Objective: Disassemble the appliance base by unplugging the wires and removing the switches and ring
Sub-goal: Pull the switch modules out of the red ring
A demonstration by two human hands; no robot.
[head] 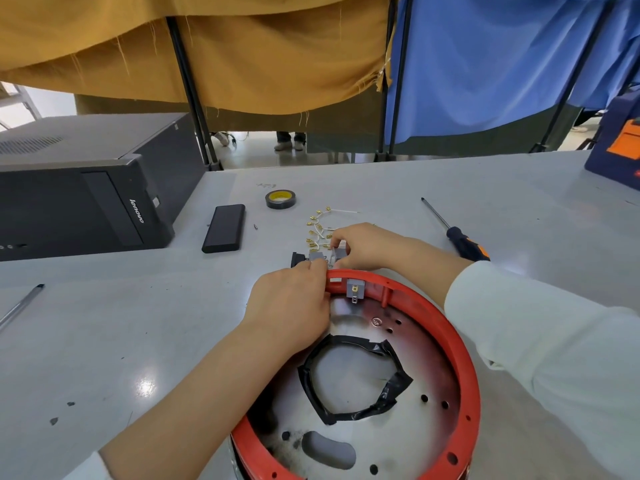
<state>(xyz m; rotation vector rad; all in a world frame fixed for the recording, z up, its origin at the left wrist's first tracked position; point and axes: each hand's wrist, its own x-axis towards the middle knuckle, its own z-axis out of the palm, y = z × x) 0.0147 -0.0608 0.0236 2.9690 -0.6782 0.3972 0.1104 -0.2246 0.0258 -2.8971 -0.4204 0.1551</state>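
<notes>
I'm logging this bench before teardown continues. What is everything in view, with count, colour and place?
Appliance base: one, silver plate, table front, nearest the camera.
Ring: one, red, around the base rim.
Black tape: one loop, around the plate's centre hole.
Switches: one grey in the ring; others loose just beyond it, partly hidden.
Wires: several, white with brass terminals, behind the hands.
Tape roll: one, black and yellow, table centre.
Screwdriver: one, black and orange, right.
Black case: one, left of centre.
Computer tower: one, black, far left.
Pen: one, left edge.
Left hand: grips the ring.
Right hand: pinches a loose switch.
</notes>
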